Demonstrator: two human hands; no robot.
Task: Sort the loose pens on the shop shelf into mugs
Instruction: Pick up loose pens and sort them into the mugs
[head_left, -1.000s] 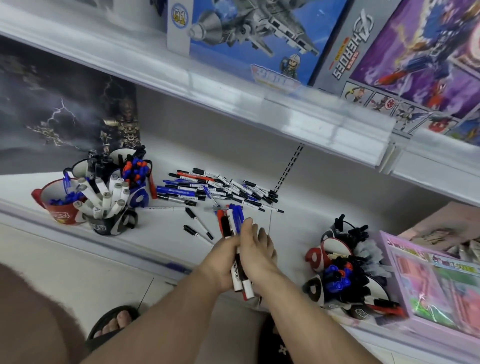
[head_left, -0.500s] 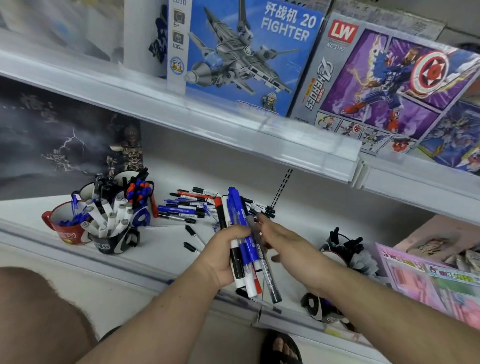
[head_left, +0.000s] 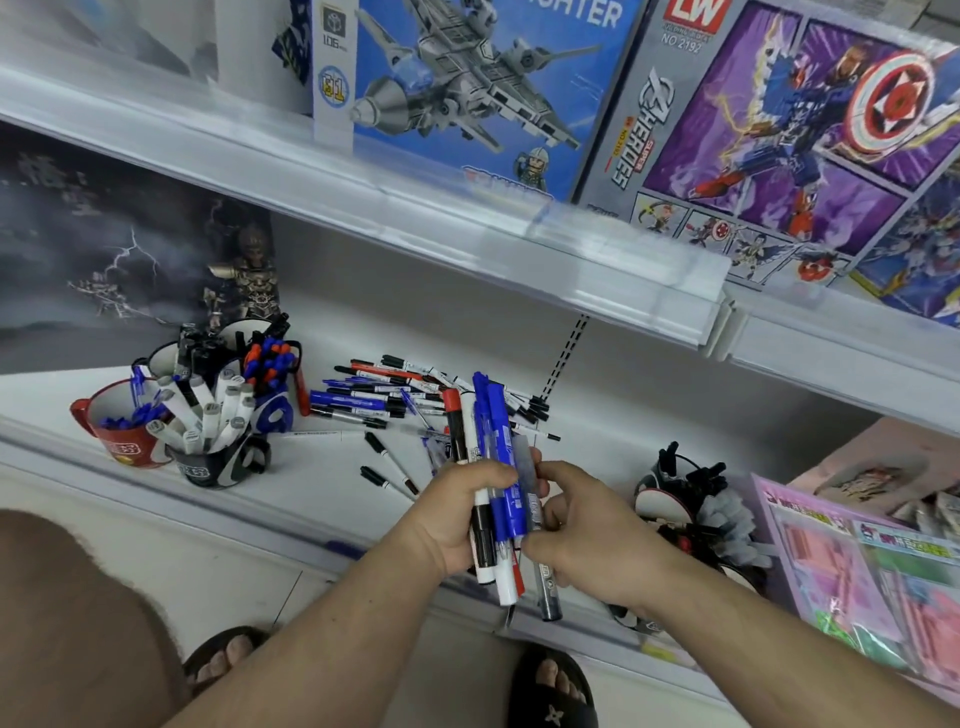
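My left hand (head_left: 452, 519) grips an upright bundle of markers (head_left: 493, 457) with blue, red and black caps, in front of the shelf edge. My right hand (head_left: 587, 535) pinches a grey-barrelled marker (head_left: 537, 519) at the right side of that bundle. A pile of loose pens (head_left: 410, 395) lies on the white shelf (head_left: 322, 467) behind the hands. At the left stand a red mug (head_left: 119, 441) with blue pens, a black mug (head_left: 208, 465) with white markers, and further mugs (head_left: 260, 364) behind them. More mugs (head_left: 685, 514) with pens stand at the right.
An upper shelf (head_left: 467, 223) overhangs the pens and carries toy boxes (head_left: 779, 130). A dark poster with a figurine (head_left: 249, 275) is at the back left. Pink packets (head_left: 852, 582) lie at the right. My feet in sandals (head_left: 550, 686) are on the tiled floor below.
The bundle stays in my left hand. My right hand has moved in closer and now pinches the grey marker at the bundle's right side. The view has tilted slightly up.
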